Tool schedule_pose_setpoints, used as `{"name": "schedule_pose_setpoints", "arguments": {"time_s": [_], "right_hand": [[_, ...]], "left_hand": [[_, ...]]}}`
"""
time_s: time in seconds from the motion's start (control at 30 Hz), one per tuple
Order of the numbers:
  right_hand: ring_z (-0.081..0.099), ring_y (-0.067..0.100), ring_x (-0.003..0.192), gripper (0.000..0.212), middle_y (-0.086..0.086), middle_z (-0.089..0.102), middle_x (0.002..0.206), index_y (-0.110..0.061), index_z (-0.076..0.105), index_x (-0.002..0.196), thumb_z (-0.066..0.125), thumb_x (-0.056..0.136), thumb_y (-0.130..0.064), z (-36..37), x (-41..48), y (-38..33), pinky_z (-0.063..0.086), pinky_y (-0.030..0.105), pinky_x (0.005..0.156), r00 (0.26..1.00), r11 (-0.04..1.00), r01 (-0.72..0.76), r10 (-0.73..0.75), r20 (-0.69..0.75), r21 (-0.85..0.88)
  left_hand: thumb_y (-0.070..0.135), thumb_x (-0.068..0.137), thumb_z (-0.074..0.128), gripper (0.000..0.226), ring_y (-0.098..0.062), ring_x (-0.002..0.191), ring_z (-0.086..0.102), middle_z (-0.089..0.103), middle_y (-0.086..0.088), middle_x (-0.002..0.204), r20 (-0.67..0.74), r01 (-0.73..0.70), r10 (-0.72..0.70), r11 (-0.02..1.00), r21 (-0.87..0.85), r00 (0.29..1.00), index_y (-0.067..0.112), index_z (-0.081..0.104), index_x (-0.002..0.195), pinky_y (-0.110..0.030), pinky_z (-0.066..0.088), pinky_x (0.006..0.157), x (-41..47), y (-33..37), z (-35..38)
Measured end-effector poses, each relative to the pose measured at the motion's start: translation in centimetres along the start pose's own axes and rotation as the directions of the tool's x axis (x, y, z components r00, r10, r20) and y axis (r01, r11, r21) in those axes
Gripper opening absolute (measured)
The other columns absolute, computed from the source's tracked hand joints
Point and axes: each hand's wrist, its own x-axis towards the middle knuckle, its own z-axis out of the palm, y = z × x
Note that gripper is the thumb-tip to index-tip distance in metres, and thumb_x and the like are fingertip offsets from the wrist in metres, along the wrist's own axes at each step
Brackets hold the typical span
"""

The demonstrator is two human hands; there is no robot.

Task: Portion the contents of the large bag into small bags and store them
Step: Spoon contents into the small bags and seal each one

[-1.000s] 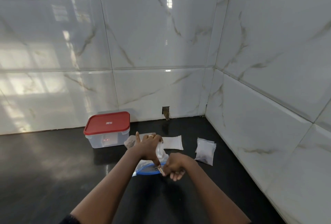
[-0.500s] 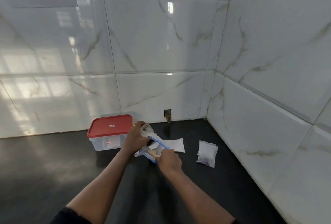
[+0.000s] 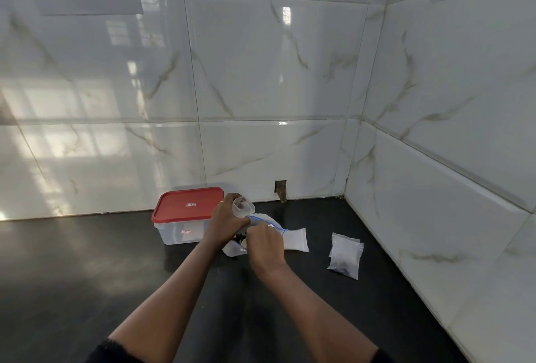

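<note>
My left hand (image 3: 224, 222) holds a small clear plastic cup (image 3: 243, 208), tilted on its side above the large clear bag (image 3: 268, 222) with the blue zip edge. My right hand (image 3: 265, 242) grips that bag's blue rim and holds its mouth apart. The bag lies on the black counter (image 3: 87, 275), and some dark contents show between my hands. A flat empty small bag (image 3: 295, 239) lies just right of my right hand. Two filled small bags (image 3: 345, 255) lie farther right, near the side wall.
A clear storage box with a red lid (image 3: 188, 206) stands just left of my left hand, against the tiled back wall. A tiled side wall (image 3: 435, 217) closes the counter on the right. A small hole (image 3: 280, 190) sits at the back wall's base.
Both hands have risen from the counter and moved away from me. The cup now stands out clear of my left hand above the bag, and the bag's blue rim is lifted and spread.
</note>
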Motion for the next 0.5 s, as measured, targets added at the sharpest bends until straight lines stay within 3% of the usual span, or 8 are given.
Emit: {"name": "schedule_pose_setpoints", "arguments": {"time_s": [0.2,0.5], "right_hand": [[0.055,0.025,0.116,0.028,0.013,0.06,0.121,-0.007,0.06,0.119,0.046,0.095,-0.01,2.1,2.1,0.7,0.042,0.032,0.095,0.997,0.97,-0.07,0.057,0.06,0.234],[0.053,0.026,0.122,0.033,0.014,0.056,0.131,-0.002,0.052,0.128,0.04,0.099,-0.011,2.4,4.6,-0.5,0.04,0.031,0.103,0.954,0.945,-0.204,0.134,0.267,0.256]], "left_hand": [[0.01,0.068,0.075,0.05,-0.016,0.096,0.055,0.062,-0.005,0.107,0.0,0.032,-0.032,0.999,-0.043,1.0,0.011,0.054,0.113,-0.022,0.037,0.079,-0.3,-0.3,0.2],[0.012,0.069,0.076,0.051,-0.017,0.097,0.057,0.063,-0.004,0.107,-0.002,0.026,-0.026,0.999,-0.036,1.0,0.01,0.053,0.115,-0.022,0.039,0.079,0.5,-0.7,0.2]]}}
